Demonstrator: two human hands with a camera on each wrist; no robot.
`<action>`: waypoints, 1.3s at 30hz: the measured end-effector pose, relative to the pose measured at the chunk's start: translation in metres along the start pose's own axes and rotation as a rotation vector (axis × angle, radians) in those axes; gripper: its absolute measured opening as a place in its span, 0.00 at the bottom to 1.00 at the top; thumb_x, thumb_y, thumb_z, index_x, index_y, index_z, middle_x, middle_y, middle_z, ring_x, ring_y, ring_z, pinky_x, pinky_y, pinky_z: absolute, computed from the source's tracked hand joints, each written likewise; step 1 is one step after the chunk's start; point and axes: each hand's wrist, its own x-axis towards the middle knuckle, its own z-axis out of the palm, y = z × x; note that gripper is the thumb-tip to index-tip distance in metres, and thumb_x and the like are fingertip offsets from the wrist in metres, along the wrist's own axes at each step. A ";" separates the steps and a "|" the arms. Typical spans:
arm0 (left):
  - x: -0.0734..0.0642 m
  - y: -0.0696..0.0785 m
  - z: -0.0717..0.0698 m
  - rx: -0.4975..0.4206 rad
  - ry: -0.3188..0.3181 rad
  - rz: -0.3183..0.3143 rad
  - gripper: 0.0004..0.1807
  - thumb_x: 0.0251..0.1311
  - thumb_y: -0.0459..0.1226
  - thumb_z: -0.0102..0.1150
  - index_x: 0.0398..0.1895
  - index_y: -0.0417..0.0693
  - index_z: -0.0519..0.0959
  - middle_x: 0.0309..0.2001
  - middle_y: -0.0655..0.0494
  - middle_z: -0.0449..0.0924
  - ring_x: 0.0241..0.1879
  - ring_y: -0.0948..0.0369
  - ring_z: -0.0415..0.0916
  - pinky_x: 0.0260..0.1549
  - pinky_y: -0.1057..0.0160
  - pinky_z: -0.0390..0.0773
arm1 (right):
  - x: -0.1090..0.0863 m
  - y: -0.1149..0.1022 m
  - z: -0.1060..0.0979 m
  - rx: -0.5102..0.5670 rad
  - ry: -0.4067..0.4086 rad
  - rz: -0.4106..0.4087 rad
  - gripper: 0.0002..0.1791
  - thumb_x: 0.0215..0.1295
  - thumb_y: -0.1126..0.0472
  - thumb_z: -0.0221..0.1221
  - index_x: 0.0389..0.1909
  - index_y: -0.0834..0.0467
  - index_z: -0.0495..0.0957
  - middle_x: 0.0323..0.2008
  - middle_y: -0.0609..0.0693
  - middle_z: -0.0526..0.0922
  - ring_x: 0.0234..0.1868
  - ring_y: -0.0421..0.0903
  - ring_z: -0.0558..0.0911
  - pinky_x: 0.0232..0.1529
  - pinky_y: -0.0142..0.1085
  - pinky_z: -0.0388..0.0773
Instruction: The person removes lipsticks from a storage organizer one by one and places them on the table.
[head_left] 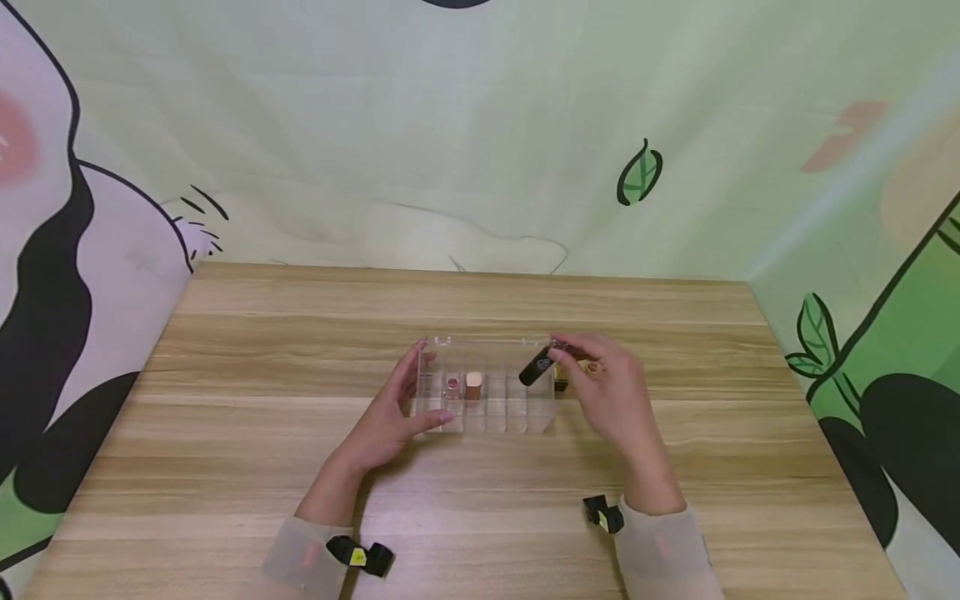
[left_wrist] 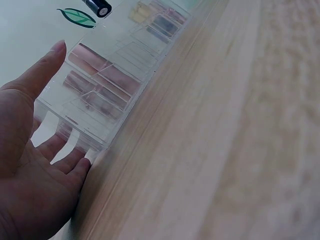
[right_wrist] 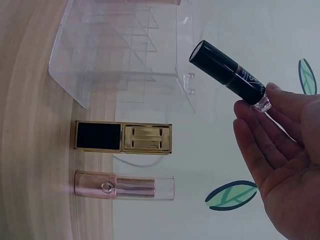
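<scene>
A clear compartment organizer (head_left: 517, 423) stands on the wooden table. My left hand (head_left: 382, 425) holds its left end, thumb at the front and fingers around the side. Two lipsticks stand in its left part: one with a clear top (head_left: 452, 386) and a brown one with a pale top (head_left: 473, 386). Above the right end, my right hand (head_left: 609, 392) pinches a black lipstick tube (head_left: 535, 368) by its clear end between thumb and fingers. The tube is tilted and apart from the compartments. The right wrist view shows the tube (right_wrist: 217, 65) with white lettering.
Beside the organizer's right end, a black-and-gold lipstick (right_wrist: 147, 138) and a pink tube with a clear end (right_wrist: 125, 186) stand upright on the table (head_left: 262, 400). A printed cloth backdrop (head_left: 480, 150) rises behind and at both sides.
</scene>
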 end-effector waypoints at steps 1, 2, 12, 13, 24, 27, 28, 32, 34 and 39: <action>0.000 0.000 0.000 -0.002 -0.001 0.000 0.60 0.58 0.42 0.77 0.85 0.69 0.44 0.81 0.55 0.57 0.83 0.53 0.48 0.82 0.45 0.51 | 0.000 0.000 0.000 0.003 0.003 0.000 0.12 0.70 0.59 0.66 0.52 0.55 0.88 0.47 0.50 0.90 0.45 0.45 0.87 0.40 0.28 0.84; 0.000 0.000 0.000 -0.005 -0.002 0.000 0.60 0.58 0.42 0.77 0.85 0.70 0.44 0.81 0.55 0.57 0.83 0.53 0.48 0.82 0.45 0.50 | 0.000 0.001 -0.001 0.005 0.006 -0.002 0.12 0.71 0.59 0.66 0.52 0.55 0.88 0.47 0.50 0.90 0.45 0.45 0.87 0.40 0.28 0.85; -0.001 0.002 0.000 -0.013 -0.003 0.002 0.60 0.57 0.42 0.77 0.84 0.73 0.45 0.81 0.53 0.58 0.83 0.51 0.49 0.82 0.43 0.51 | 0.001 0.005 -0.006 0.009 0.044 -0.014 0.12 0.70 0.61 0.66 0.51 0.57 0.88 0.46 0.51 0.90 0.44 0.46 0.87 0.40 0.23 0.82; -0.001 0.002 0.000 -0.011 -0.004 0.006 0.60 0.57 0.42 0.77 0.84 0.71 0.45 0.81 0.53 0.57 0.83 0.51 0.49 0.82 0.43 0.51 | 0.001 0.005 -0.007 0.010 0.049 -0.018 0.11 0.70 0.61 0.66 0.51 0.58 0.88 0.46 0.51 0.90 0.44 0.47 0.87 0.41 0.22 0.81; -0.001 0.001 0.000 -0.009 0.001 0.007 0.60 0.57 0.42 0.77 0.85 0.69 0.45 0.81 0.53 0.58 0.83 0.51 0.50 0.82 0.43 0.51 | 0.001 0.009 -0.012 0.004 0.067 -0.021 0.12 0.69 0.62 0.66 0.51 0.58 0.87 0.47 0.52 0.90 0.45 0.47 0.87 0.46 0.18 0.78; -0.001 0.001 0.000 -0.010 0.000 0.013 0.60 0.57 0.41 0.77 0.85 0.68 0.45 0.81 0.51 0.57 0.83 0.50 0.49 0.82 0.42 0.51 | 0.001 0.011 -0.014 0.001 0.075 -0.011 0.12 0.69 0.62 0.67 0.51 0.58 0.87 0.46 0.52 0.90 0.44 0.47 0.87 0.45 0.17 0.77; -0.001 0.001 0.000 -0.012 0.000 0.016 0.60 0.57 0.41 0.77 0.85 0.68 0.45 0.81 0.51 0.57 0.83 0.49 0.49 0.82 0.42 0.51 | 0.001 0.011 -0.014 -0.001 0.080 -0.008 0.12 0.70 0.61 0.67 0.51 0.58 0.87 0.46 0.52 0.90 0.44 0.47 0.87 0.44 0.17 0.77; -0.001 0.002 0.000 -0.007 -0.001 0.015 0.60 0.58 0.41 0.77 0.85 0.68 0.45 0.81 0.51 0.57 0.83 0.49 0.49 0.82 0.41 0.51 | 0.002 0.015 -0.018 0.012 0.102 0.005 0.12 0.69 0.62 0.67 0.51 0.57 0.88 0.46 0.52 0.91 0.41 0.45 0.86 0.41 0.17 0.78; -0.001 0.002 0.001 -0.002 0.002 0.008 0.60 0.57 0.41 0.77 0.84 0.71 0.45 0.81 0.52 0.57 0.83 0.51 0.49 0.82 0.42 0.51 | 0.002 0.016 -0.019 0.019 0.110 0.010 0.12 0.69 0.62 0.67 0.51 0.57 0.88 0.46 0.52 0.91 0.40 0.44 0.86 0.39 0.18 0.80; -0.001 0.001 0.000 0.004 0.005 -0.005 0.59 0.57 0.43 0.77 0.83 0.77 0.45 0.81 0.55 0.58 0.82 0.53 0.50 0.82 0.45 0.52 | 0.003 0.019 -0.022 0.007 0.129 0.022 0.11 0.70 0.62 0.67 0.50 0.58 0.88 0.45 0.53 0.91 0.41 0.44 0.86 0.42 0.19 0.79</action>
